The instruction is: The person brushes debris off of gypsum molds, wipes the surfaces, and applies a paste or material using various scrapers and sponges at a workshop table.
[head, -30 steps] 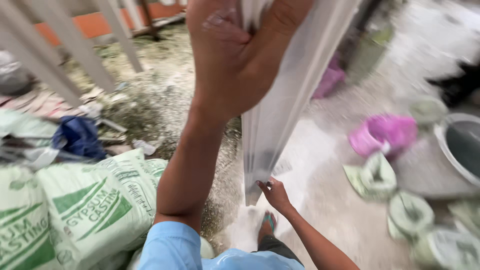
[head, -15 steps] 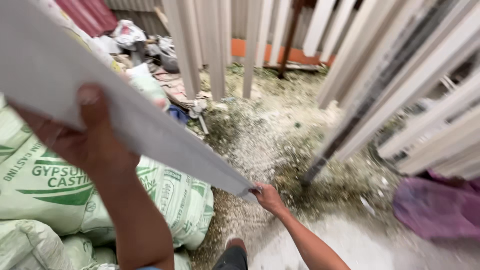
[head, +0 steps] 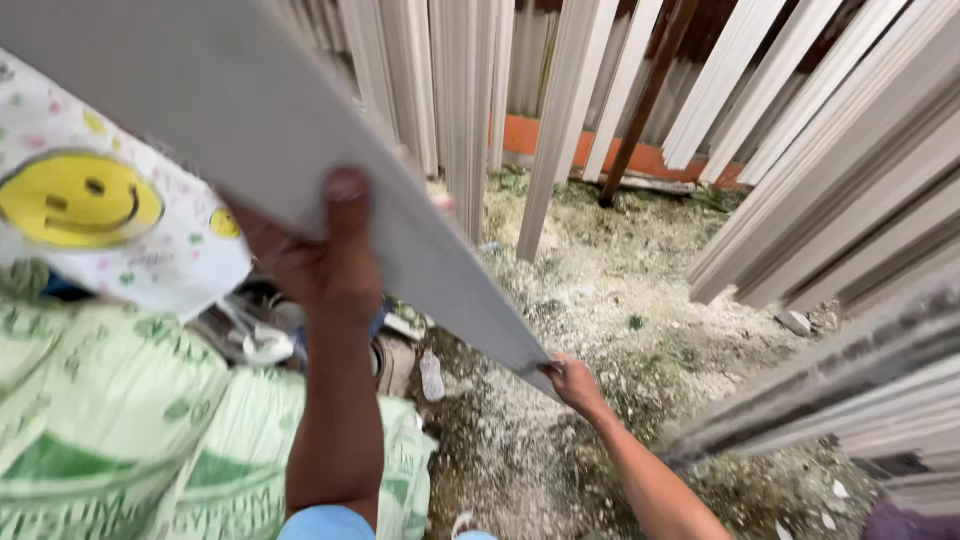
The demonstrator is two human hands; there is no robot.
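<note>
One long grey-white panel (head: 250,150) is running diagonally from the 10 o'clock corner down toward centre, held off the ground. The left hand (head: 325,265) is gripping its near edge, thumb pressed flat on the upper face, fingers curled underneath. The right hand (head: 572,378) is pinching the panel's lower tip, fingers closed narrow around it. At 8 o'clock, green-and-white sacks (head: 130,430) are lying stacked, at least two; a white bag with a yellow smiley face (head: 80,200) is sitting on them. Many similar panels (head: 800,180) are leaning upright from 12 to 4 o'clock, too crowded to count. Rubble-strewn ground (head: 600,290) is lying between.
</note>
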